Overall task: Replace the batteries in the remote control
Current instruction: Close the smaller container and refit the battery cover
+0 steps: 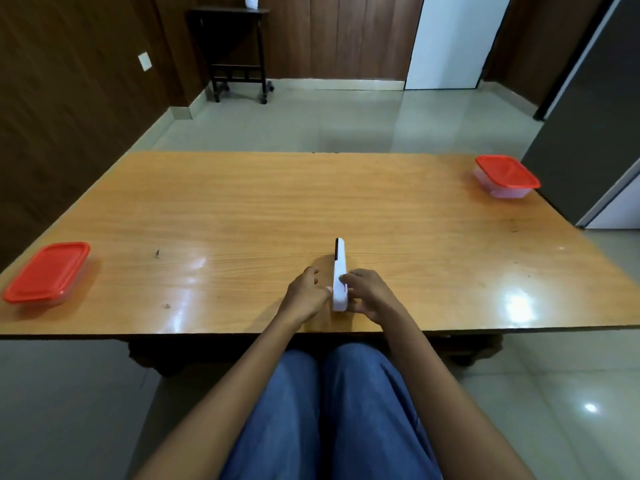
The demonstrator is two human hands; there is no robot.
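There is one view only, from the wide-angle camera on my head, facing forward and tilted down. It sits close above my lap (329, 410), with my left grip (304, 294) and right grip (367, 292) near. The counter (311, 202) spreads beyond them, and the floor (346, 116) lies farthest.

Glossy wooden table (242, 209); smooth white plastic remote (340, 268); red plastic container lids (48, 271).
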